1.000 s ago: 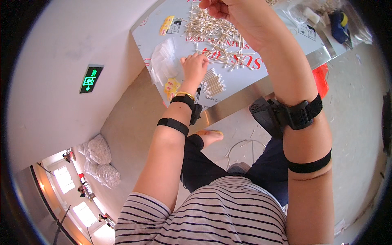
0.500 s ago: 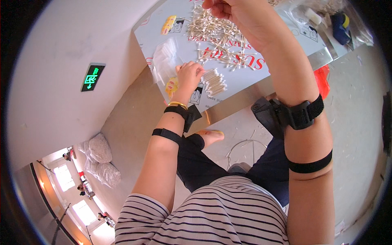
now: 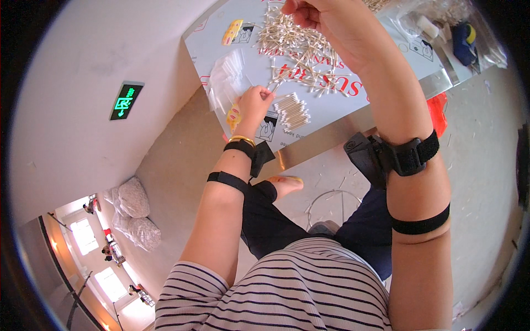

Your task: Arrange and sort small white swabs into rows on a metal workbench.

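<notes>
My left hand [image 3: 256, 106] is closed in a pinch beside a neat row of white-tipped cotton swabs [image 3: 293, 112]. A thin swab end [image 3: 275, 87] shows at its fingertips. At the top edge, my right hand [image 3: 307, 13] hangs over a loose heap of cotton swabs [image 3: 298, 45], its fingers curled in; whatever they hold, if anything, is hidden. Clear plastic sleeves [image 3: 227, 71] lie left of my left hand. A yellow printed card [image 3: 233, 117] is partly covered by its wrist, and another yellow card [image 3: 232, 32] lies farther off.
The table has a film-covered metal top [image 3: 207, 41] with a bare front edge [image 3: 320, 135]. Clear bags and a dark blue tool with a yellow part [image 3: 465, 44] are at the far right. Something red [image 3: 438, 113] hangs below the edge. Stuffed white sacks [image 3: 135, 212] stand by the wall.
My left hand has shifted slightly, its fingers drawn closer together in the pinch. My right hand stays over the heap with its fingers curled. The whole view has moved a little.
</notes>
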{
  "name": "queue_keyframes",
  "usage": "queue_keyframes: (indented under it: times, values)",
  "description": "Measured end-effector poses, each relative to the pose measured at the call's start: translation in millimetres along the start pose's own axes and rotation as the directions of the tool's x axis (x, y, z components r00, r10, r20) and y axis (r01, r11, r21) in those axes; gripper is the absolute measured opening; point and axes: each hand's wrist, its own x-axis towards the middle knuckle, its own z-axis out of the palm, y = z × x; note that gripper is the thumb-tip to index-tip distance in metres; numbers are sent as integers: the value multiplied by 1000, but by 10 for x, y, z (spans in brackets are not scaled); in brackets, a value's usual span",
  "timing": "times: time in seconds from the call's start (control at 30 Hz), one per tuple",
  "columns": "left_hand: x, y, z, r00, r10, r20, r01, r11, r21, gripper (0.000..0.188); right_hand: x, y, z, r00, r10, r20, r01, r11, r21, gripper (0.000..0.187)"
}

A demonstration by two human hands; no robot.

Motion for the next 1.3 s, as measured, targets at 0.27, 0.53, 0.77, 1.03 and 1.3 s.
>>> queue_keyframes:
  times: [0.27,0.53,0.77,1.03,1.3]
  values:
    - [157,-14,-47,996,88,-26,-81,976,204,11,39,37,3,1000,-24,20,24,1000,2,24]
    - [205,160,-183,948,318,27,-313,910,273,7,54,60,-7,1000,1,5,-1,1000,26,24]
    - [211,200,-149,921,388,26,-377,875,302,11,38,32,10,1000,3,12,-3,1000,24,24]
    - [212,267,-135,918,396,25,-385,872,303,14,97,84,-44,1000,18,11,-18,999,42,23]
    - [205,236,-102,928,370,34,-362,879,312,14,83,66,-36,1000,17,12,-18,999,44,22]
